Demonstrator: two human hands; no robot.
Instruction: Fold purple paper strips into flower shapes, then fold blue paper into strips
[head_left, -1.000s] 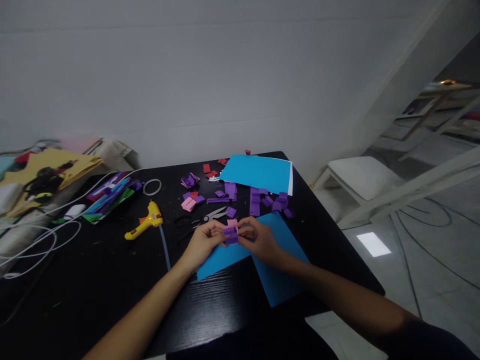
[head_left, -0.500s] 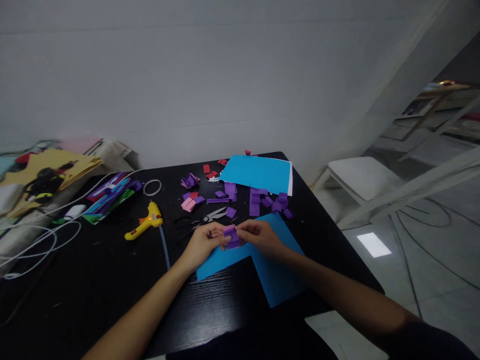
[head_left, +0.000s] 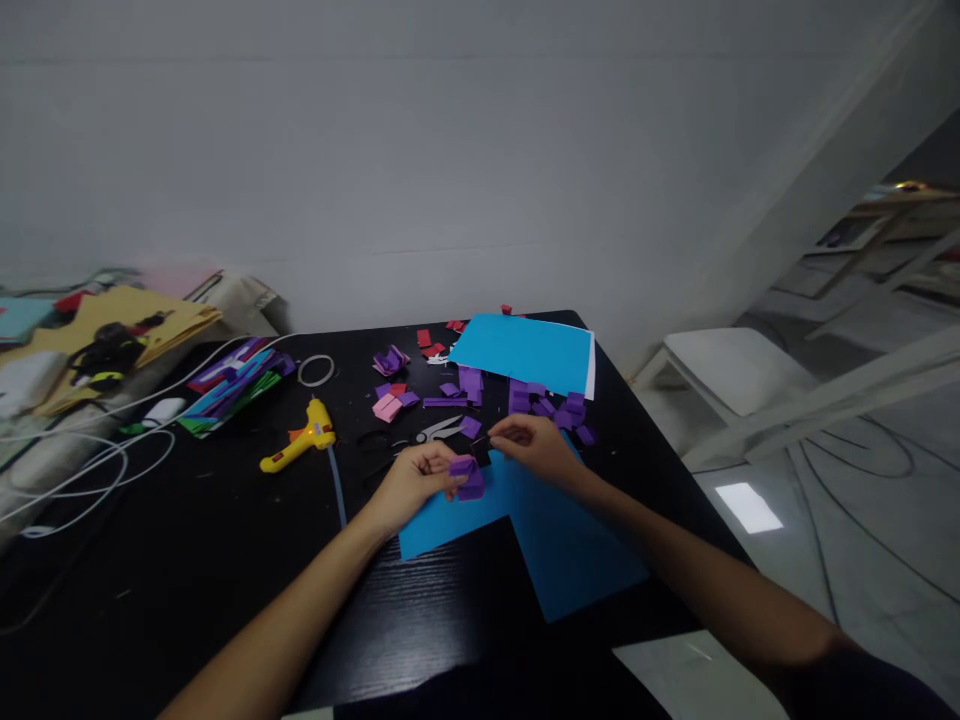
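Note:
Between the fingers of my left hand [head_left: 420, 482] is a folded purple paper piece [head_left: 469, 480], held above a blue sheet [head_left: 566, 540]. My right hand [head_left: 532, 445] is a little to the right, apart from that piece, its thumb and fingertips pinched together on a small, thin dark thing that I cannot make out. Just beyond my hands lie scissors [head_left: 439, 430], cut purple pieces [head_left: 519, 396] and a pink piece [head_left: 387, 407].
A yellow glue gun [head_left: 304, 438] lies left of my hands. Farther left are coloured strips [head_left: 236, 385] and white cables [head_left: 112, 460]. Another blue sheet [head_left: 525, 350] lies at the back, with red scraps beside it. A white chair [head_left: 720, 368] stands right of the table.
My right hand has let go of the purple piece and moved right and slightly up. My left hand keeps hold of the piece. The view has shifted slightly.

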